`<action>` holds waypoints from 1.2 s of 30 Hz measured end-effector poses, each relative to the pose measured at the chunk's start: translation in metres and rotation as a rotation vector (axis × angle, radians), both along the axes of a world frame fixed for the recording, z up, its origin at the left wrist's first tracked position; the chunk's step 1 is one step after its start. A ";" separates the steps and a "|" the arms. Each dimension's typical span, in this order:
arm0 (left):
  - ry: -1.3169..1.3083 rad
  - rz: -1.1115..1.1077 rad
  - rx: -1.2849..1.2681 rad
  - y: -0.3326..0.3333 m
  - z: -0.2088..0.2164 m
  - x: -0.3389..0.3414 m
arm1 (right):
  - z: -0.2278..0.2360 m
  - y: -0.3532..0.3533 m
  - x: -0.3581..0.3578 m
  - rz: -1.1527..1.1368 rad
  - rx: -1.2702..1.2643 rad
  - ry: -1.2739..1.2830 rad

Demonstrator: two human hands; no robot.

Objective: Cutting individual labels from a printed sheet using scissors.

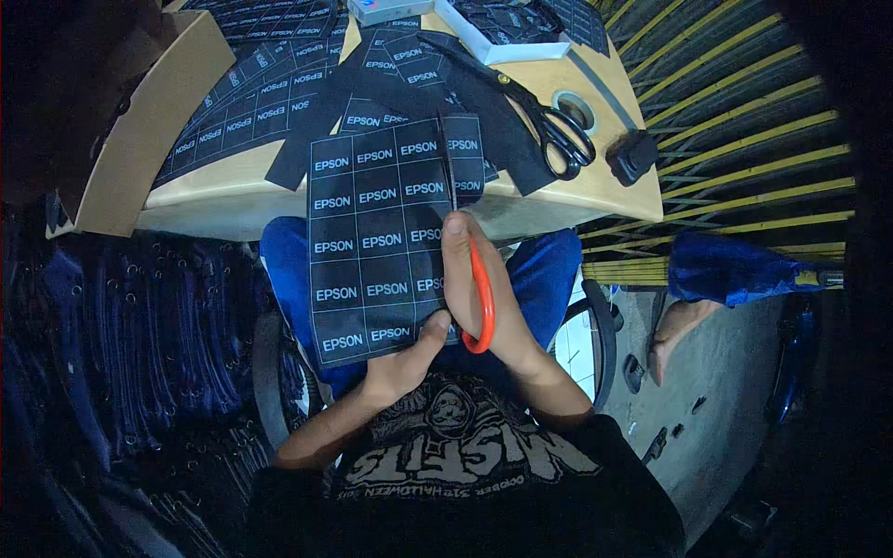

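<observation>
My left hand (403, 365) is closed on the lower edge of a black sheet (372, 221) with a grid of white lettered labels, its thumb on top. In my right hand (490, 302) are orange-handled scissors (483, 307). Their blades point away from me and run along a vertical grid line, between the sheet's last column and the rest. The upper part of that line is still joined or hidden behind the blade; I cannot tell which. The sheet is held up over my lap, its far end over the table edge.
Large black-handled scissors (562, 139) lie on the wooden table (595, 197) among more printed sheets (256, 113). A tape roll (574, 110) and a small black object (632, 155) sit at right, a cardboard box (153, 121) at left. Dark straps (167, 344) hang below left. Another person's bare foot (672, 337) shows at right.
</observation>
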State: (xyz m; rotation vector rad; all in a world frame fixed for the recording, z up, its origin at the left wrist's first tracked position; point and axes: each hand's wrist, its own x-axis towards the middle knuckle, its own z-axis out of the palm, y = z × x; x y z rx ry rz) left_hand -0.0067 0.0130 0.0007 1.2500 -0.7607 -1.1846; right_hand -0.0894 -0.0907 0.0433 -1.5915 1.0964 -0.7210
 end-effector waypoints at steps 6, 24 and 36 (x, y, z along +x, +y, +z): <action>-0.015 -0.020 0.129 -0.001 0.007 0.001 | -0.001 0.000 -0.001 -0.011 -0.030 0.017; -0.181 0.018 -0.178 0.000 -0.003 0.002 | 0.001 -0.008 -0.001 -0.028 -0.037 0.011; -0.188 0.008 -0.233 0.000 -0.002 0.002 | 0.005 -0.007 0.001 -0.051 -0.047 0.027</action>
